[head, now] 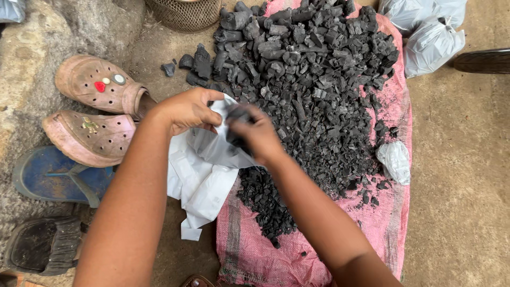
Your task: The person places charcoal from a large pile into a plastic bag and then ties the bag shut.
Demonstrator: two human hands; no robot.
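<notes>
A big heap of black charcoal pieces point(308, 69) lies on a pink woven sack point(393, 223) spread over the ground. My left hand point(186, 109) grips the rim of a white plastic bag point(204, 175) and holds it open at the heap's near left edge. My right hand point(257, 133) is closed around a dark charcoal piece point(237, 114) at the bag's mouth. The rest of the bag hangs limp below my hands, over more white bags.
Two pink clogs point(95, 85) and a blue flip-flop point(53, 175) lie at the left, a dark sandal point(42, 244) below them. Tied white bags point(430, 37) sit at the top right, a small one point(396, 159) on the sack's right side. A woven basket point(183, 13) stands at the top.
</notes>
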